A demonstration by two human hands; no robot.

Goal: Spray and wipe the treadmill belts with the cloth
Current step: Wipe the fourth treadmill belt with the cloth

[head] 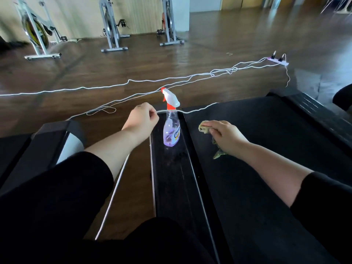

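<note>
A spray bottle (171, 128) with purple liquid and a white-and-orange trigger head stands upright on the treadmill's left side rail (171, 178). The black treadmill belt (257, 178) runs to its right. My right hand (226, 136) presses a crumpled green-yellow cloth (204, 127) onto the belt, fingers curled over it. My left hand (142, 117) pinches a white cable (198, 110) just left of the bottle; the cable passes behind the bottle's neck and across the belt's far end.
More white cables (133, 80) snake across the wooden floor to a power strip (278, 60) at the far right. Three exercise bikes (112, 25) stand along the back wall. Another treadmill's end (53, 141) lies to the left.
</note>
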